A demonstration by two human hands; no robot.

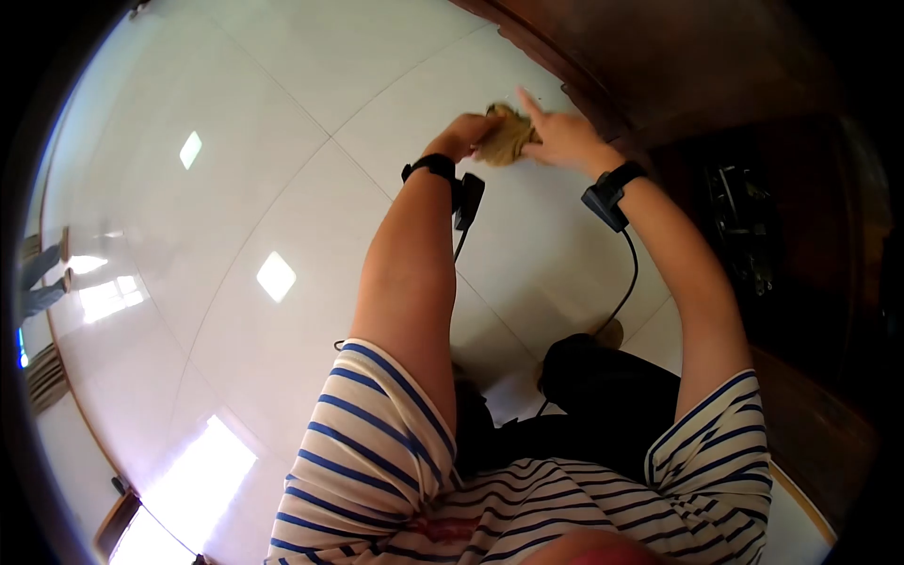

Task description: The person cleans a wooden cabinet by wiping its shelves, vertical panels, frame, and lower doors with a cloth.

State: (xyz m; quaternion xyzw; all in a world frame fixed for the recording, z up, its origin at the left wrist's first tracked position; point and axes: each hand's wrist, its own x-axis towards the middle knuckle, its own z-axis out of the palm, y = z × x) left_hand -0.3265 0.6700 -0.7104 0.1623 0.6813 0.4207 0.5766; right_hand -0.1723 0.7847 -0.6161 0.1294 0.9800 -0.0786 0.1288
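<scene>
A crumpled olive-tan cloth (506,137) is between my two hands, above the pale tiled floor. My left hand (463,134) grips its left side, the fingers partly hidden against the fabric. My right hand (569,141) is at the cloth's right edge, slightly blurred, with its index finger stretched out and thumb apart. The thumb tip meets or nearly meets the cloth; which of the two I cannot tell. Black straps with small dark boxes and cables are on both wrists, the left device (468,200) and the right device (605,198).
Dark wooden furniture (791,282) with an open, shadowed compartment stands close on my right. Glossy floor tiles (311,202) with bright reflections stretch out to the left. Another person's legs (45,282) show at the far left. My dark-clothed knee (603,377) is below my arms.
</scene>
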